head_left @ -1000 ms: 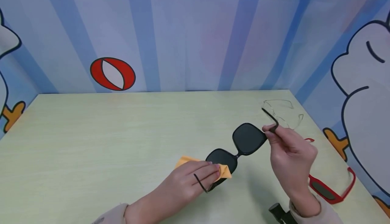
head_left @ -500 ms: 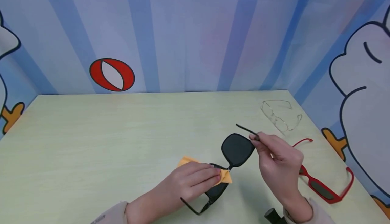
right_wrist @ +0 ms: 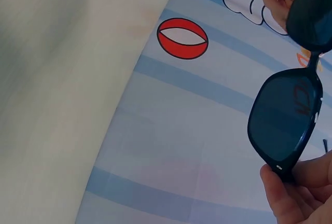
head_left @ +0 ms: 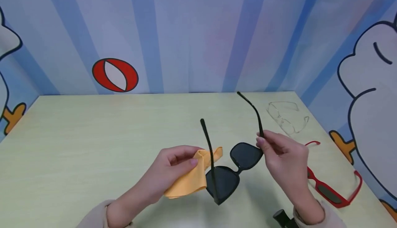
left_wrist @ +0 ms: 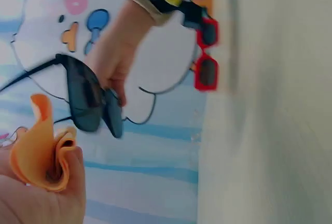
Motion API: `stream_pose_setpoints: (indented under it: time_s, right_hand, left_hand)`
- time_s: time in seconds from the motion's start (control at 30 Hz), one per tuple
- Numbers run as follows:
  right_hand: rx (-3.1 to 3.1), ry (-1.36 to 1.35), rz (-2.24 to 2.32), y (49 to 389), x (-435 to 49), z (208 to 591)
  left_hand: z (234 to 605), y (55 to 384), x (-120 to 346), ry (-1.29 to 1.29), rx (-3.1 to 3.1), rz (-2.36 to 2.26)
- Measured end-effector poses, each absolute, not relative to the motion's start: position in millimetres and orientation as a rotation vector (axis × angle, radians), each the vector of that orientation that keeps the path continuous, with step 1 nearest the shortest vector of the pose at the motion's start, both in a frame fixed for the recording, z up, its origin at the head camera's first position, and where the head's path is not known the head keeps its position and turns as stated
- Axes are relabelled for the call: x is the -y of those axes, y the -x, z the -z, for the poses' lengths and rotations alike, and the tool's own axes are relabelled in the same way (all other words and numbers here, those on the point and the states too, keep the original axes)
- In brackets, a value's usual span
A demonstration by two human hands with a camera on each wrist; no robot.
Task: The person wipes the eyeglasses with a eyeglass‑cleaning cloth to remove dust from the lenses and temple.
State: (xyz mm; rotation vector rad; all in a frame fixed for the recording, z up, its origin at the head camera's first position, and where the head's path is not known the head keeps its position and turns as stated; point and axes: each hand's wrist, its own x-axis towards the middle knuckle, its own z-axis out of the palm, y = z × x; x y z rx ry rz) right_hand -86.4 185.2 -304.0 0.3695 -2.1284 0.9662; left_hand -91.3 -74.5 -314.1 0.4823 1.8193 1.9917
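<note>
My right hand (head_left: 286,162) pinches a pair of black sunglasses (head_left: 246,156) at the corner where the right temple meets the frame. Both temples stand unfolded and point up and away, and the dark lenses hang above the table. In my left hand (head_left: 169,172) a folded orange cloth (head_left: 189,183) is gripped between thumb and fingers, just left of the nearer lens. The left wrist view shows the cloth (left_wrist: 36,146) curled in the hand, apart from the sunglasses (left_wrist: 83,94). From the right wrist, fingertips (right_wrist: 277,190) hold the frame's corner below one lens (right_wrist: 285,115).
Red-framed sunglasses (head_left: 330,193) lie at the table's right side, partly behind my right hand. Farther back are thin clear-looking eyeglasses (head_left: 283,119). A black object (head_left: 282,217) shows at my right sleeve. A printed striped backdrop (head_left: 189,38) rises along the table's far edge.
The left hand has drawn the cloth off the nearer lens and turned, thumb now showing. The sunglasses have been tilted in the right hand so both temples point upward.
</note>
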Motion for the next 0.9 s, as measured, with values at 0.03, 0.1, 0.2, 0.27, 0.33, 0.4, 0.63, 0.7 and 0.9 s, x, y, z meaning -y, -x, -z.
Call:
stream_pose_setpoints:
  time_s: [0.03,0.1,0.2,0.27,0.33,0.4,0.63,0.7,0.9]
  right_hand:
    - [2.135,-0.368,-0.968,86,-185,304]
    - [2.146,-0.367,-0.968,87,-185,304]
    - [2.170,-0.361,-0.944,88,-184,305]
    - [2.187,-0.348,-0.916,88,-184,306]
    - [2.204,-0.334,-0.888,89,-185,306]
    - [2.217,-0.323,-0.864,90,-186,307]
    - [2.236,-0.320,-0.776,90,-186,309]
    - [2.222,-0.336,-0.740,91,-185,310]
    - [2.164,-0.379,-0.619,90,-183,312]
  left_hand:
    - [312,92,76,-0.421,-1.721,-2.004]
    - [310,92,78,-0.350,-1.578,-2.003]
    - [310,93,81,-0.355,-1.436,-1.980]
    - [312,94,84,-0.413,-1.369,-1.966]
    - [313,95,87,-0.491,-1.313,-1.960]
    - [315,96,89,-0.565,-1.275,-1.950]
    - [320,94,85,-0.767,-1.358,-1.926]
    - [320,93,83,-0.787,-1.401,-1.928]
    - [316,91,79,-0.701,-1.504,-1.885]
